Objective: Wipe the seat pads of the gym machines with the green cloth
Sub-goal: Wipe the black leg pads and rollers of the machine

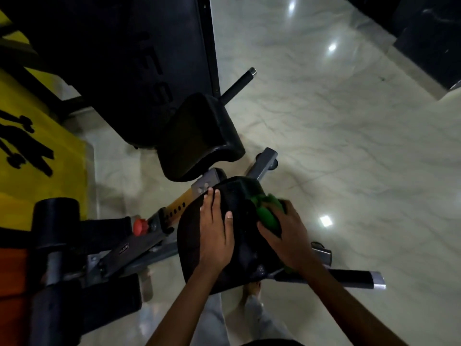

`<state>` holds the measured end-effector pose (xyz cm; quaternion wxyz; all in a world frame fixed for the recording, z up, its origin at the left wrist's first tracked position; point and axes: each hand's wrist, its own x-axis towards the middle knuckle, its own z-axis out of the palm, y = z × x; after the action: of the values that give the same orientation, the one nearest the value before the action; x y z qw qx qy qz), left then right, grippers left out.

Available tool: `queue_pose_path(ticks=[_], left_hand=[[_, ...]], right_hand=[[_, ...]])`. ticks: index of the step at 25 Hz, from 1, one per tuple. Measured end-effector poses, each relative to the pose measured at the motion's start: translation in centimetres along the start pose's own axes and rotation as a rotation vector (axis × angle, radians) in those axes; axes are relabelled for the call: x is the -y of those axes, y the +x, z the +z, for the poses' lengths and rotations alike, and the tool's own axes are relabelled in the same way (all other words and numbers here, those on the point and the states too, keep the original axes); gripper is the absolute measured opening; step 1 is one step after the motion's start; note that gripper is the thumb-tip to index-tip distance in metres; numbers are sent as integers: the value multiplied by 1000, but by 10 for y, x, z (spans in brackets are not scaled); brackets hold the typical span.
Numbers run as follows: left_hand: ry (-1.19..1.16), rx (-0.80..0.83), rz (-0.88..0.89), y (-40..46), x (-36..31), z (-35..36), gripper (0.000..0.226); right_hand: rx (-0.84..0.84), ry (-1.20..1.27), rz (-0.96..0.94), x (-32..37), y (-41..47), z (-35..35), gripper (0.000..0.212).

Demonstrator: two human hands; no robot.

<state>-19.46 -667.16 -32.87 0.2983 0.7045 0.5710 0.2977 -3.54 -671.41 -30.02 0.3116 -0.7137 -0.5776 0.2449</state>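
Left hand (216,236) flat, fingers straight, pressed on black seat pad (192,236). Right hand (287,233) just beside it, curled round bunched green cloth (267,213), cloth against pad's right edge.

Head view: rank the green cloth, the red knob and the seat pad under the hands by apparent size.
1. Seat pad, largest by far.
2. Green cloth, bunched in the right hand.
3. Red knob, smallest.
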Motion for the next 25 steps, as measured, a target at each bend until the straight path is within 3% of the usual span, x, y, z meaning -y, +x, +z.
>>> queue_pose_path(ticks=[3,7,11,19,25], left_hand=[[4,-9,5,0,-2,1,59],[-7,-26,6,1,3,4,58],[-20,-25,-6,1,5,7,55],[-17,-9,-2,1,0,0,58],[117,77,60,10,8,-15,68]], right_hand=[[-1,16,18,-7,-33,-6,46],[-27,-77,65,4,39,8,56],[-24,-52,73,9,89,15,48],[27,14,104,-13,-24,-9,60],[-29,-97,128,18,67,11,53]])
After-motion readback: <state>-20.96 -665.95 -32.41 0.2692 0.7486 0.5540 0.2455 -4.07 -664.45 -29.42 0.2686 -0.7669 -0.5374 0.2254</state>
